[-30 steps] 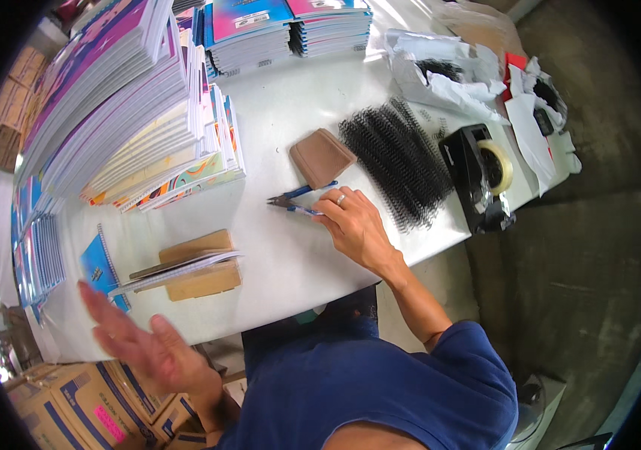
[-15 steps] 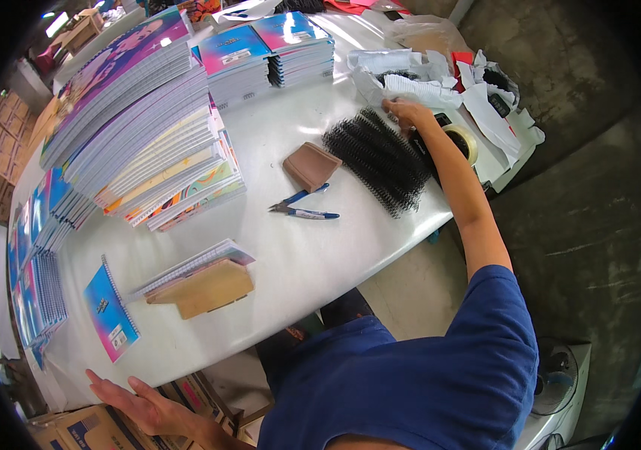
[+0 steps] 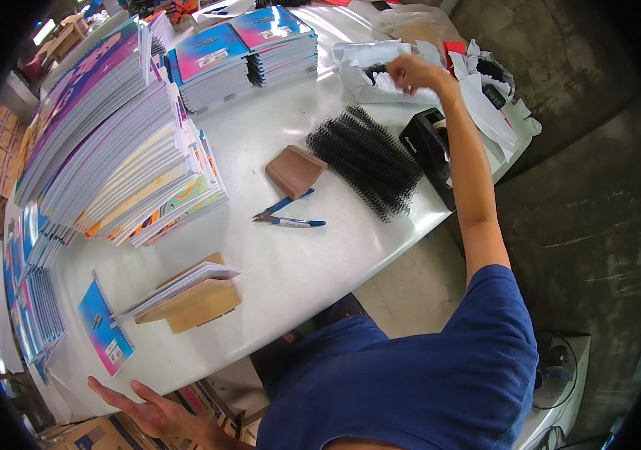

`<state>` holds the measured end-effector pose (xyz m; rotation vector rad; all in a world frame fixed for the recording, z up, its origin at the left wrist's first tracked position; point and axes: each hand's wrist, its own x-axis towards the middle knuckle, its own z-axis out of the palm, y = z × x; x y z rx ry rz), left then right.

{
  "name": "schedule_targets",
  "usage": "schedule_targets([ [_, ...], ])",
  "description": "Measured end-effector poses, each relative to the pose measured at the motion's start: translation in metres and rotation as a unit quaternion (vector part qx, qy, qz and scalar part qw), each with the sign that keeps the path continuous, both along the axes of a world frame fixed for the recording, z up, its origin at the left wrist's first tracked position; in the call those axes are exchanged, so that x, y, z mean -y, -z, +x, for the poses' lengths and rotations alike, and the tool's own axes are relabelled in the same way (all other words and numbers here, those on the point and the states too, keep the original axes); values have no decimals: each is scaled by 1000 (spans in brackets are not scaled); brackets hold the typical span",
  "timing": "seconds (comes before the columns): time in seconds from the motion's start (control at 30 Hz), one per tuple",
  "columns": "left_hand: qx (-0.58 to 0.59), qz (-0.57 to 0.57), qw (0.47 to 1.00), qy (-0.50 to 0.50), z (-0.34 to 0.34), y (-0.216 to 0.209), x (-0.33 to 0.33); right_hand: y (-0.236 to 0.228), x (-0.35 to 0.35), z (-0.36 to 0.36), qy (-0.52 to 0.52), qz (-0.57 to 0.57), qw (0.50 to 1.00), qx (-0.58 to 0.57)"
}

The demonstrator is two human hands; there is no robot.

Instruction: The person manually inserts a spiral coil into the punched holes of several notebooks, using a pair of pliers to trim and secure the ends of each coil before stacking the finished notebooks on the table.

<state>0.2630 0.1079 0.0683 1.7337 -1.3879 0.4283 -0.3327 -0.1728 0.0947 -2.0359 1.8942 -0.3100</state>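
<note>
Hanging over the crumpled white paper (image 3: 380,91) on the far right of the table (image 3: 335,266), the right hand (image 3: 415,73) has its fingers curled inward; I cannot tell whether they pinch anything, as the fingertips are too small to read. Black coils (image 3: 375,70) show inside the paper just beside those fingers, and the paper seems to serve as their wrapper. The left hand (image 3: 157,414) holds nothing, its fingers spread beside the near left edge, below the blue and pink notebook (image 3: 105,326) lying flat. A heap of coils (image 3: 369,161) lies nearer, its strands mostly lengthwise, probably so that they tangle less, with the tape dispenser (image 3: 427,150) just beside it. The pliers (image 3: 296,222) rest with handles apart, one by the brown pad (image 3: 295,171), likely kept there for easy reach. A brown stand (image 3: 204,306) bears a few sheets (image 3: 181,283), perhaps to prop them at a slant. Tall stacks of notebooks (image 3: 103,161) wall off the left, leaving little sideways room, while a broad stretch of tabletop runs from the pliers to the slanting near edge. The right forearm (image 3: 474,172) passes across the dispenser, where clearance looks tightest.
</note>
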Motion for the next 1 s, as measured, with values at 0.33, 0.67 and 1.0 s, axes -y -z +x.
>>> schedule_targets([
  [0.33,27,13,999,32,-2,11,1,24,18,-22,5,-29,990,-141],
  [0.67,49,3,997,60,-1,7,-5,74,-12,-4,32,123,982,-143],
  [1.0,78,1,996,42,-6,5,-23,37,60,-10,24,-376,911,-167],
])
